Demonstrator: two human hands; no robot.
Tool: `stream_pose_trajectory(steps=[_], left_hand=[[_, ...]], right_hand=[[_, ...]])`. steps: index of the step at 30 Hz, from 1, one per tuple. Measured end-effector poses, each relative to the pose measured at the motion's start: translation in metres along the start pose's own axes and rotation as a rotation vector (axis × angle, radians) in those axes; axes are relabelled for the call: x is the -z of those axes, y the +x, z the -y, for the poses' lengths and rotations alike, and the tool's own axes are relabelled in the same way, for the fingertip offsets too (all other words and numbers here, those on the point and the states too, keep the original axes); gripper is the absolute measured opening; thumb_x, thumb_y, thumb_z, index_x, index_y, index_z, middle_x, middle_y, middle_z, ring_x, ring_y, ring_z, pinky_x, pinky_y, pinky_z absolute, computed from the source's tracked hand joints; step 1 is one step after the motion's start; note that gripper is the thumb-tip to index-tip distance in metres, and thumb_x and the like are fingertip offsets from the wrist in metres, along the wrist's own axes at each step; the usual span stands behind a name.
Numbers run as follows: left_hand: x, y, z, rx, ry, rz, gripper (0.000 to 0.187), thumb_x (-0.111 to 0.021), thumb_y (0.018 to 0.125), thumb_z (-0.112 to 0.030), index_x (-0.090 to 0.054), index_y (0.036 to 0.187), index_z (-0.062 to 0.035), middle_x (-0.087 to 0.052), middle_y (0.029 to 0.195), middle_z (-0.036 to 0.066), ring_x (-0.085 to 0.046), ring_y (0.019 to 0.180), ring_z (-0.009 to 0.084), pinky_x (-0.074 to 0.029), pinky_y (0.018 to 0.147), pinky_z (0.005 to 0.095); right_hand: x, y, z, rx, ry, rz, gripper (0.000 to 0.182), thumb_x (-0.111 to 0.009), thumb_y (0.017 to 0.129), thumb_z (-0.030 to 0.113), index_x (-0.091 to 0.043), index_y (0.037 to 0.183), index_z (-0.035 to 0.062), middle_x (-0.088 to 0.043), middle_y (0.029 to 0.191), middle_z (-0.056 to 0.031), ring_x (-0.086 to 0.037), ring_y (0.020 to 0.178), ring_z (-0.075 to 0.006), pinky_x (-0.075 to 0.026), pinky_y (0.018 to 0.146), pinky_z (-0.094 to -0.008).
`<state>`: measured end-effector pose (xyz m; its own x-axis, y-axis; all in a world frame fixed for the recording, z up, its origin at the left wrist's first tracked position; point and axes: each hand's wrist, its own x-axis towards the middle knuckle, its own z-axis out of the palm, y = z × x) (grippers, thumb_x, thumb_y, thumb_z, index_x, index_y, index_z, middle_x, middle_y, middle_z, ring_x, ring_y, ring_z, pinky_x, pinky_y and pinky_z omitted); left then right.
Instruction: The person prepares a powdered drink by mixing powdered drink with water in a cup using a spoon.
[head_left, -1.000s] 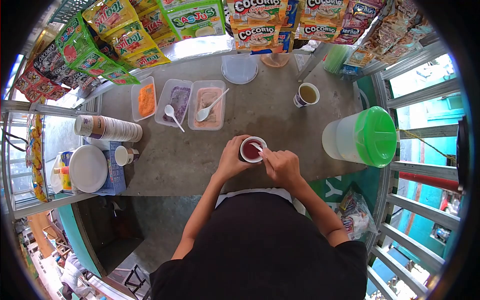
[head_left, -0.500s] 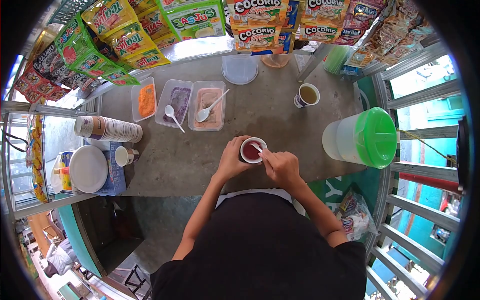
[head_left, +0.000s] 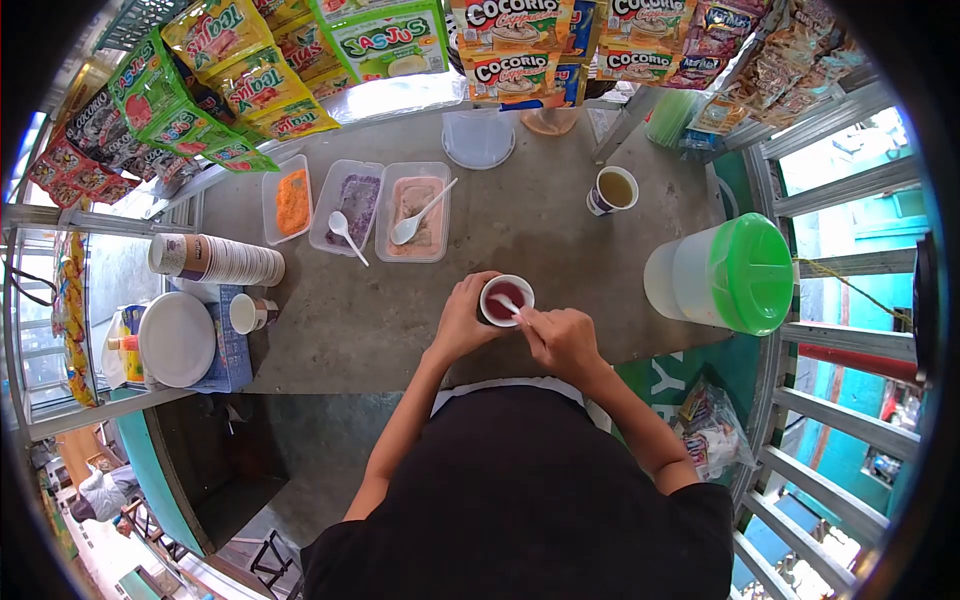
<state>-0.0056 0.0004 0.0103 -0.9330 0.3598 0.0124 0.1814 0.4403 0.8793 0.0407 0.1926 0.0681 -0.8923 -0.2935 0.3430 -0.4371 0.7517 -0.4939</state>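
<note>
My left hand (head_left: 464,318) is wrapped round a paper cup (head_left: 492,311) of dark red liquid near the counter's front edge. Pinched in my right hand (head_left: 562,340) is a white plastic spoon (head_left: 509,304), its bowl end dipped in that liquid. Beyond the cup lie an open tub of pinkish powder (head_left: 430,240) with a white spoon on it, a tub of purple powder (head_left: 357,200) with another spoon, and a tub of orange powder (head_left: 293,203). A second cup, of brownish liquid (head_left: 614,190), stands at the back right.
A green-lidded jug (head_left: 750,275) stands on the counter (head_left: 360,330) at right. Stacked paper cups (head_left: 225,260), a single cup (head_left: 248,313) and white plates (head_left: 177,338) are at left. Drink sachets (head_left: 390,40) hang overhead along the back. A clear container (head_left: 479,140) sits at the back edge.
The spoon has shifted within the cup, its bowl end now further left in the liquid. My right hand has moved slightly, while my left hand and the cup have barely moved.
</note>
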Motion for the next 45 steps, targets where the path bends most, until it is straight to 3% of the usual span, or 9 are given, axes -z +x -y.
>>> stream_pose_trajectory(steps=[3,9,14,20,26,30,45], left_hand=[[0.003,0.000,-0.001,0.053,-0.005,0.059,0.073,-0.090,0.065,-0.023,-0.057,0.128,-0.0063,-0.061,0.126,0.013,-0.055,0.120,0.0336,-0.044,0.102,0.0420],[0.002,-0.001,-0.001,0.038,0.005,0.048,0.075,-0.090,0.065,-0.023,-0.056,0.129,-0.0058,-0.061,0.127,0.013,-0.056,0.120,0.0334,-0.044,0.102,0.0418],[-0.002,-0.001,0.004,0.027,-0.004,0.019,0.073,-0.090,0.064,-0.028,-0.058,0.127,-0.0080,-0.061,0.125,0.012,-0.057,0.116,0.0340,-0.046,0.099,0.0440],[-0.001,-0.001,0.004,0.008,0.002,0.038,0.074,-0.090,0.065,-0.023,-0.056,0.128,-0.0072,-0.061,0.125,0.012,-0.056,0.119,0.0319,-0.045,0.101,0.0414],[-0.001,-0.001,0.000,0.036,-0.025,0.019,0.072,-0.090,0.064,-0.027,-0.058,0.125,-0.0084,-0.062,0.124,0.012,-0.057,0.116,0.0335,-0.046,0.099,0.0432],[-0.001,-0.001,0.001,0.021,-0.005,0.013,0.072,-0.090,0.063,-0.027,-0.058,0.125,-0.0087,-0.062,0.124,0.011,-0.058,0.116,0.0333,-0.046,0.099,0.0431],[-0.002,-0.001,0.003,0.022,-0.005,0.006,0.071,-0.090,0.064,-0.027,-0.059,0.125,-0.0082,-0.062,0.123,0.011,-0.057,0.116,0.0331,-0.046,0.098,0.0430]], right_hand=[[0.000,-0.003,0.001,0.008,0.039,0.087,0.010,-0.068,0.091,0.016,-0.067,0.094,0.0070,-0.062,0.062,-0.0066,-0.060,0.055,-0.0262,-0.042,0.053,-0.0394],[0.005,0.006,-0.002,-0.021,-0.023,-0.002,0.008,-0.067,0.090,0.016,-0.067,0.091,0.0077,-0.060,0.060,-0.0077,-0.060,0.054,-0.0272,-0.042,0.051,-0.0400],[0.005,0.001,-0.007,0.029,0.073,0.117,0.009,-0.067,0.090,0.017,-0.067,0.091,0.0082,-0.061,0.062,-0.0071,-0.060,0.055,-0.0263,-0.042,0.052,-0.0398],[0.009,0.009,-0.007,0.028,-0.049,0.071,0.011,-0.067,0.091,0.018,-0.065,0.087,0.0074,-0.061,0.060,-0.0078,-0.060,0.055,-0.0274,-0.044,0.053,-0.0410],[0.006,0.004,-0.004,0.040,0.062,0.112,0.010,-0.067,0.091,0.018,-0.068,0.091,0.0075,-0.061,0.061,-0.0071,-0.059,0.054,-0.0271,-0.042,0.052,-0.0405],[0.005,0.007,-0.006,0.021,-0.026,0.053,0.011,-0.067,0.091,0.018,-0.069,0.092,0.0074,-0.062,0.061,-0.0074,-0.060,0.055,-0.0273,-0.044,0.053,-0.0408],[0.008,0.009,-0.009,0.045,0.085,0.070,0.009,-0.067,0.088,0.016,-0.067,0.086,0.0078,-0.062,0.060,-0.0080,-0.059,0.054,-0.0273,-0.042,0.051,-0.0405]])
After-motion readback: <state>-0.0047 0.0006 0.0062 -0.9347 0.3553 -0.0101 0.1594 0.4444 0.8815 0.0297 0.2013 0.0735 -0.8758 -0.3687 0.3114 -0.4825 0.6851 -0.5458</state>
